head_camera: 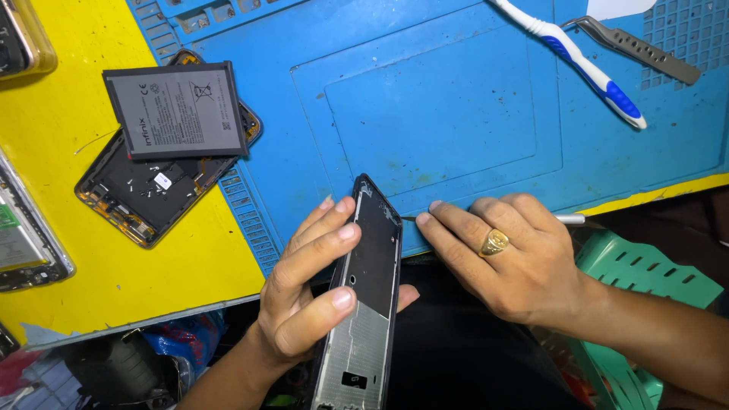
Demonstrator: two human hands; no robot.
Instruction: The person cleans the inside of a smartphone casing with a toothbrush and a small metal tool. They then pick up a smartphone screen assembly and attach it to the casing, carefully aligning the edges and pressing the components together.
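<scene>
Two hands on one phone frame (368, 296), held on edge at the near rim of the blue mat (456, 99). Left hand (304, 304) is wrapped round it, fingers pressed on the inner face, thumb behind. Right hand (512, 266) is closed on a thin metal tool (569, 219), tip touching the frame's right edge near the top. Looks like the pry/scrape step along that edge. Next move likely needs a steady left grip and light, shallow pressure at the tip, or it may slip. Nearby: second opened phone (152, 190) with loose battery (178, 110) lying on it, toothbrush (585, 64), tweezers (638, 47), all well apart from the hands.
</scene>
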